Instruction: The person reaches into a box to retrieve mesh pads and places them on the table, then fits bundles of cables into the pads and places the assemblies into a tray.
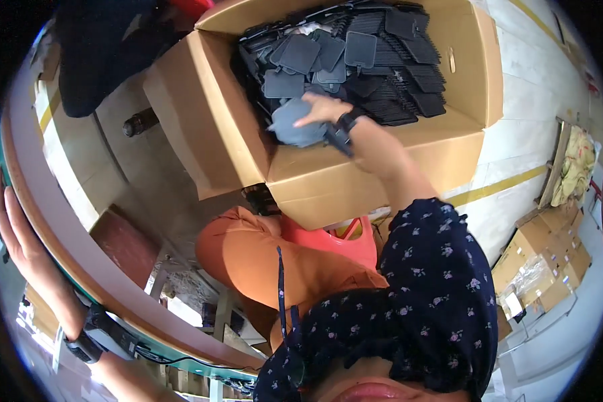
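Observation:
My right hand reaches into a large open cardboard box and grips a grey, flat plastic piece at the box's near left corner. That piece is blurred, and I cannot tell whether it is one or several. Thin dark plastic covers, squarish with small tabs, lie loose beneath and beyond it. More of them stand in tight rows along the right half of the box. Far to the left, my left hand rests with straight fingers along the edge of a table. It holds nothing.
A box flap hangs outward on the left. Below the box is a red plastic stool, beside my orange-trousered leg. Black cloth shows at upper left. Cardboard cartons stand at right, with a yellow floor line nearer.

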Demonstrator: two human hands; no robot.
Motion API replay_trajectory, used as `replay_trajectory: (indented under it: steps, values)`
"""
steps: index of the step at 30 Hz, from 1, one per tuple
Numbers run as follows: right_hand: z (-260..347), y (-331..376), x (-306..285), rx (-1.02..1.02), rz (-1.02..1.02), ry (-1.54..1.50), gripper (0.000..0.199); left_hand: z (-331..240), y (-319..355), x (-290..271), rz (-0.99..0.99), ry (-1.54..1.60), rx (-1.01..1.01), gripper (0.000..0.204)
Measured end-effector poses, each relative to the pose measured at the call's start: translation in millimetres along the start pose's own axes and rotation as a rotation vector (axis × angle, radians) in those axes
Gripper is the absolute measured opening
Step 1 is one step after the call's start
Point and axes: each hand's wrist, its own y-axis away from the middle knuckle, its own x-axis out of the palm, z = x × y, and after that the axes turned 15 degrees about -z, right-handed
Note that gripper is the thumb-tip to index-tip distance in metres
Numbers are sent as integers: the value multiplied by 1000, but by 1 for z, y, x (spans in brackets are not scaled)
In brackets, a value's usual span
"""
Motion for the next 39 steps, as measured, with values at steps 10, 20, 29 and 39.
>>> replay_trajectory:
  steps: [10,20,29,39]
  values:
    - [74,27,49,-172,13,422,64,-7,10,12,-31,-19,93,39]
    - [149,112,-71,-80,-473,-918,50,-53,6,-6,-267,19,284,39]
    - [341,232,-153,-570,-492,-1239,46,-19,20,18,-357,-229,170,44]
    - [548,278,-2,-937,169,-450,77,-37,146,-2,-346,-107,349,53]
